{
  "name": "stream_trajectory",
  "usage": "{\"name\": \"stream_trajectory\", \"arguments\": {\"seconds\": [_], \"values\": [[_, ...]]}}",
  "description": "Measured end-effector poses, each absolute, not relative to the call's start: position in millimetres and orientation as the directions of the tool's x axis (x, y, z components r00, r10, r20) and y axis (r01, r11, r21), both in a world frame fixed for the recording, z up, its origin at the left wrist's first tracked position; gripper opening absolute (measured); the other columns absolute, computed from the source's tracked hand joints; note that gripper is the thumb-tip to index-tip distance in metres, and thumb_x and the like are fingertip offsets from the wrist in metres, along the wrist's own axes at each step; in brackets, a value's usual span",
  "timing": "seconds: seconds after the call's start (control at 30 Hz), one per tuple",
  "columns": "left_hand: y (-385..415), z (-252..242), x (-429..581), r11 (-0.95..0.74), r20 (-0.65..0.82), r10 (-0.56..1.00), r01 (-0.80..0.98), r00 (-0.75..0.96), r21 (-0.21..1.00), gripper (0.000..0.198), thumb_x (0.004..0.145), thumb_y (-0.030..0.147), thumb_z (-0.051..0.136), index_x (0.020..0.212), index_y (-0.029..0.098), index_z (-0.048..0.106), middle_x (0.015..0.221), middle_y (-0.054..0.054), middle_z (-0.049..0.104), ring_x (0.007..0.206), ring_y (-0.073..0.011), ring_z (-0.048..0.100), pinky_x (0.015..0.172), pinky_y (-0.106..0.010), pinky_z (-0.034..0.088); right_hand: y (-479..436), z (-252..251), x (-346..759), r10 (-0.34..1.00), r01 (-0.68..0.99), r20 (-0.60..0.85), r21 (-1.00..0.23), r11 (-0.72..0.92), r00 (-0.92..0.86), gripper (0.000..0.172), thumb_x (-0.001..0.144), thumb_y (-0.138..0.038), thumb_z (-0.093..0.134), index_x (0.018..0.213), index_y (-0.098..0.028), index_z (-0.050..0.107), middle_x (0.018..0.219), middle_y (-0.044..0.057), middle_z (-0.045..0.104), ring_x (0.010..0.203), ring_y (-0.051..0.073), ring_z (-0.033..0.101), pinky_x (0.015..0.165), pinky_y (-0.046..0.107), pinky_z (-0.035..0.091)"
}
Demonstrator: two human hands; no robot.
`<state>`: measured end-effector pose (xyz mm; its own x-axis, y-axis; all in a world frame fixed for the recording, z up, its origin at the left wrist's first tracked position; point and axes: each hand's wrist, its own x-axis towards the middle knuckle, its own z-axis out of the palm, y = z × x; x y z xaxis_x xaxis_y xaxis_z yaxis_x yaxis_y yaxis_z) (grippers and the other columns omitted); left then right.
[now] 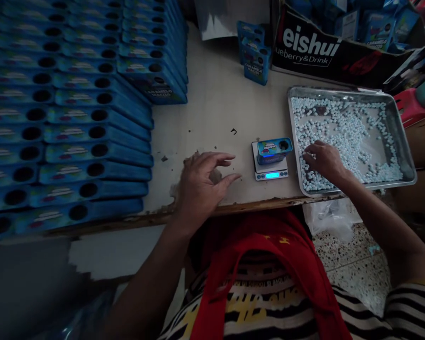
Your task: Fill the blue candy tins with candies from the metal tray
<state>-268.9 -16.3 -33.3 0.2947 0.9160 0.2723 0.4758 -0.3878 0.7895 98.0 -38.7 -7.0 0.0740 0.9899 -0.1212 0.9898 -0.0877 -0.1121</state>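
Observation:
My left hand point(206, 182) is held over the table's front edge, its thumb and fingers apart with nothing between them. To its right stands a small digital scale point(272, 172) with a lit blue display. A blue candy box point(274, 150) with a round dark opening on top rests on the scale. Beside it lies a metal tray point(412, 156) strewn with small pale blue candies point(350, 127). My right hand point(326, 163) reaches into the tray's left side, fingers bent together among the candies; the fingertips are partly hidden.
Rows of blue candy boxes point(99, 127) are packed over the table's left side. Behind the scale stand two more blue boxes point(255, 63). A black carton point(304, 47) of blue packs is at the back right, near a red and green object point(416, 101).

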Motion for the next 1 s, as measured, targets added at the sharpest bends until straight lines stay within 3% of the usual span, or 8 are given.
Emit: {"name": "stream_trajectory", "arguments": {"seconds": [0.13,0.27,0.33,0.5,0.67,0.8,0.9,1.0], "values": [[-18,-26,-254,-0.378,0.251,0.919,0.508,0.303,0.774,0.036,0.087,0.022,0.089,0.121,0.027,0.077,0.114,-0.004,0.078,0.107,-0.0269,0.078,0.105,-0.047,0.062,-36,-19,90,0.983,0.986,-0.107,-0.061,-0.156,0.149,0.023,0.101,-0.032,0.065,0.109,-0.019,0.083,0.114,0.016,0.081,0.101,0.032,0.074,0.08,0.038,0.049],[-18,-27,-247,-0.356,0.221,0.926,0.517,0.305,0.778,0.035,0.086,0.019,0.088,0.118,0.027,0.077,0.112,-0.004,0.078,0.106,-0.0261,0.077,0.101,-0.044,0.063,-33,-27,96,0.994,0.989,-0.094,-0.132,-0.073,0.06,0.018,0.097,-0.023,0.061,0.099,-0.02,0.079,0.109,0.015,0.079,0.102,0.031,0.072,0.082,0.038,0.049],[-17,-27,-246,-0.366,0.227,0.922,0.518,0.314,0.773,0.033,0.086,0.019,0.088,0.117,0.026,0.078,0.113,-0.004,0.079,0.105,-0.0254,0.077,0.1,-0.042,0.063,-30,-31,101,0.996,0.983,-0.078,-0.174,-0.057,0.044,0.018,0.093,-0.02,0.064,0.104,-0.019,0.077,0.107,0.015,0.078,0.102,0.031,0.072,0.083,0.038,0.05],[-11,-25,-246,-0.37,0.224,0.923,0.561,0.312,0.741,0.031,0.087,0.023,0.088,0.116,0.026,0.078,0.118,-0.004,0.079,0.11,-0.0259,0.076,0.105,-0.043,0.061,-24,-32,101,0.993,0.978,-0.116,-0.206,-0.037,0.013,0.047,0.087,-0.019,0.069,0.134,-0.016,0.072,0.121,0.017,0.076,0.097,0.031,0.071,0.084,0.039,0.052],[-4,-28,-252,-0.344,0.219,0.935,0.575,0.278,0.742,0.032,0.086,0.024,0.089,0.115,0.027,0.078,0.115,-0.004,0.079,0.114,-0.0286,0.076,0.11,-0.047,0.057,-24,-27,89,0.99,0.992,-0.139,-0.117,-0.049,0.033,0.034,0.089,-0.016,0.066,0.118,-0.019,0.082,0.119,0.017,0.078,0.097,0.031,0.074,0.078,0.038,0.052],[-3,-34,-257,-0.349,0.225,0.933,0.562,0.28,0.749,0.031,0.087,0.025,0.089,0.116,0.029,0.078,0.117,-0.003,0.078,0.115,-0.0291,0.075,0.11,-0.047,0.056,-19,-28,96,0.982,0.94,-0.168,-0.314,-0.135,0.085,0.016,0.078,-0.015,0.072,0.088,-0.021,0.083,0.091,0.008,0.083,0.085,0.026,0.076,0.076,0.034,0.053],[-3,-37,-260,-0.367,0.234,0.925,0.546,0.299,0.753,0.029,0.088,0.025,0.088,0.116,0.029,0.079,0.118,-0.004,0.078,0.113,-0.0283,0.075,0.109,-0.046,0.057,-17,-28,111,0.967,0.821,-0.217,-0.522,-0.233,0.136,0.012,0.075,-0.025,0.077,0.083,-0.02,0.085,0.074,0.003,0.08,0.07,0.02,0.072,0.067,0.03,0.05],[-3,-38,-264,-0.379,0.246,0.92,0.532,0.305,0.757,0.028,0.088,0.024,0.088,0.115,0.028,0.079,0.117,-0.004,0.078,0.108,-0.0272,0.076,0.104,-0.044,0.058,-19,-23,123,0.966,0.772,-0.193,-0.582,-0.255,0.174,0.017,0.075,-0.034,0.079,0.083,-0.02,0.086,0.071,0.003,0.08,0.066,0.019,0.07,0.064,0.03,0.049]]}}
